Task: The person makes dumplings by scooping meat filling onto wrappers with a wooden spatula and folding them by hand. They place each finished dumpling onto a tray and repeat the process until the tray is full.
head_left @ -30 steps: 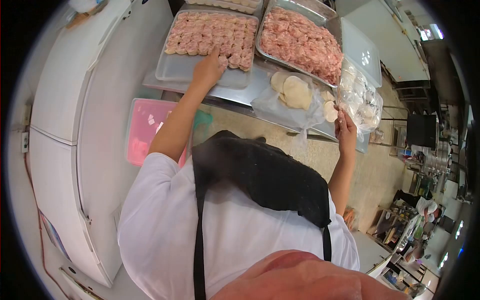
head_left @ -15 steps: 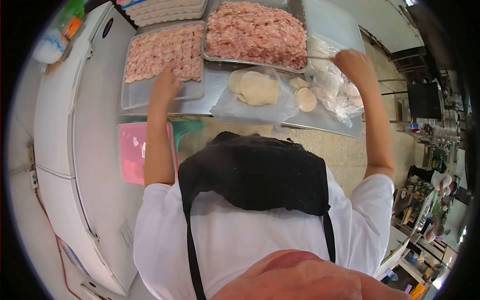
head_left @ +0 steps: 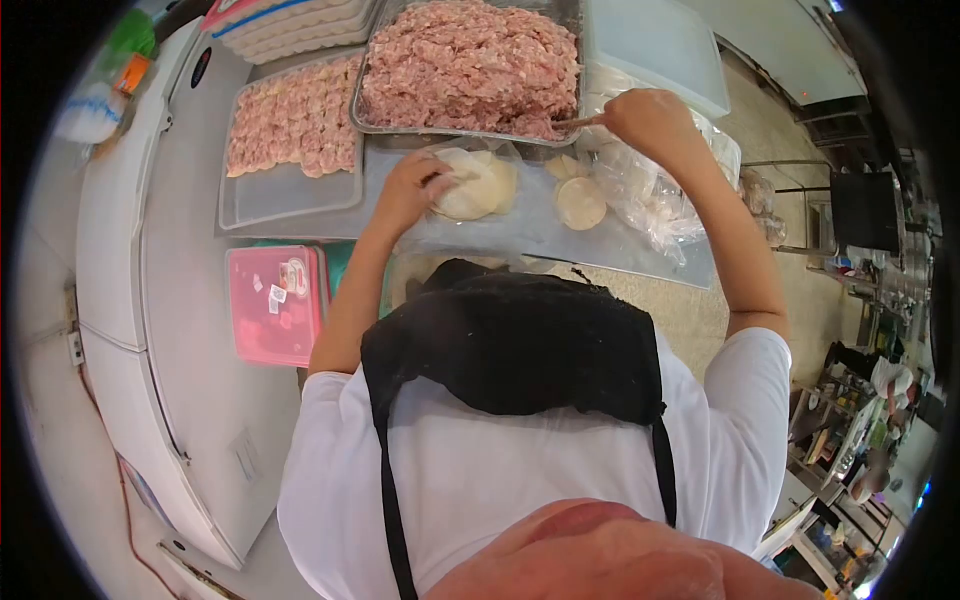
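My left hand [head_left: 408, 190] is at the left edge of a stack of round pale wrappers [head_left: 480, 188] lying on clear plastic; its fingers are bent and partly blurred. My right hand [head_left: 645, 122] grips a thin stick-like utensil [head_left: 578, 124], whose far end touches the lower right of the minced meat [head_left: 470, 65] heaped in a metal tray [head_left: 357, 112]. To the left, rows of meat-topped pieces [head_left: 290, 120] fill the upper part of a plastic tray [head_left: 290, 208]. Beside the stack lie loose round wrappers [head_left: 580, 203].
Stacked trays [head_left: 300, 25] stand at the back left. A clear plastic bag [head_left: 650, 200] and a translucent lid [head_left: 655, 50] are at the right. Pink containers [head_left: 272, 305] sit below the table edge, beside a white refrigerator [head_left: 200, 300]. People are in the far right background.
My left hand has moved right, from the tray of pieces to the wrapper stack. My right hand has shifted left with the utensil, nearer the meat. The whole view has shifted slightly.
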`<state>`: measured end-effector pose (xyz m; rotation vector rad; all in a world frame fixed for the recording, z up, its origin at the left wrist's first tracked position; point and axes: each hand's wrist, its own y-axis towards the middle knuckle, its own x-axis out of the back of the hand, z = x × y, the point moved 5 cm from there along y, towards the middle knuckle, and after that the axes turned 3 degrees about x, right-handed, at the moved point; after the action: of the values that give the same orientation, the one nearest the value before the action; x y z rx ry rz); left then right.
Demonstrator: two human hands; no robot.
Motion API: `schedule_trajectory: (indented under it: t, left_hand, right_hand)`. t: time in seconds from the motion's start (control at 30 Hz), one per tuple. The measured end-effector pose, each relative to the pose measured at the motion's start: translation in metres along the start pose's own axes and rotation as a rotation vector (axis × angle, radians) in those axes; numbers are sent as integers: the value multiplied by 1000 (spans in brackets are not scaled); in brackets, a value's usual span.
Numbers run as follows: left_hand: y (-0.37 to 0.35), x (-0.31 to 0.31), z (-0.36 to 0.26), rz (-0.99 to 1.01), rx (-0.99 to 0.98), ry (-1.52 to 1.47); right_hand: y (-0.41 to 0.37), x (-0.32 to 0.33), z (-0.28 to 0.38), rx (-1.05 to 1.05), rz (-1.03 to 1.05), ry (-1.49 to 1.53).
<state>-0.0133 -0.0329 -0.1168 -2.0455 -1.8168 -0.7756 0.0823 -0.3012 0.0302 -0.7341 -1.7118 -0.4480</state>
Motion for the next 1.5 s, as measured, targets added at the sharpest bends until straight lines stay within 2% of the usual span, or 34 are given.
schedule_trajectory:
  t: [0.07,0.1,0.13,0.17,0.23,0.27,0.33,0.37,0.43,0.47,0.57,0.63,0.73,0.77,0.87,0.97,1.07,1.2,1.3,1.4,1.5]
  left_hand:
    - [1,7,13,-1,115,-124]
    - [0,12,13,2,96,-123]
    - [0,17,10,6,76,-125]
    - [2,20,7,9,53,-128]
    - [7,28,6,-62,97,-129]
    - [7,34,6,-96,124,-129]
    - [16,43,-4,-244,339,-552]
    - [16,43,-5,-316,447,-765]
    - [31,45,-1,-223,339,-816]
    - [41,47,0,-175,282,-841]
    - [69,47,-26,-221,288,-1344]
    - [90,43,-41,-195,263,-1509]
    - [102,59,-82,-203,317,-1757]
    - [102,66,-91,-213,352,-1839]
    - [110,70,-45,-302,419,-1800]
    - [114,63,-12,-272,412,-1765]
    - [109,77,-40,-213,469,-1702]
    - [111,78,-34,-195,564,-1712]
    - [121,81,-40,-229,483,-1727]
    - [114,89,-61,-300,470,-1792]
    - [120,88,-58,-47,118,-1540]
  right_hand:
    - [5,-19,1,18,21,-49]
    - [8,-36,3,24,32,-74]
    - [-3,-52,15,258,-325,109]
    - [-1,-51,31,133,-205,157]
    - [-2,-53,35,46,-176,269]
    - [0,-55,32,-61,-110,442]
    - [3,-61,31,-280,27,786]
    - [3,-59,34,-314,-64,849]
    - [3,-58,36,-383,-252,968]
    - [7,-58,35,-420,-273,1102]
    - [21,-50,38,-483,-354,1440]
    - [35,-27,52,-457,-432,1573]
    - [62,-26,74,-274,-800,997]
    - [64,-20,78,-248,-701,906]
    - [54,8,84,-174,-430,640]
    - [37,44,97,-341,-197,392]
    - [48,19,105,-254,-363,356]
    - [34,72,98,-334,-116,219]
    - [39,78,108,-245,-315,298]
    - [39,54,89,-192,-277,386]
    - [16,52,52,-137,-502,828]
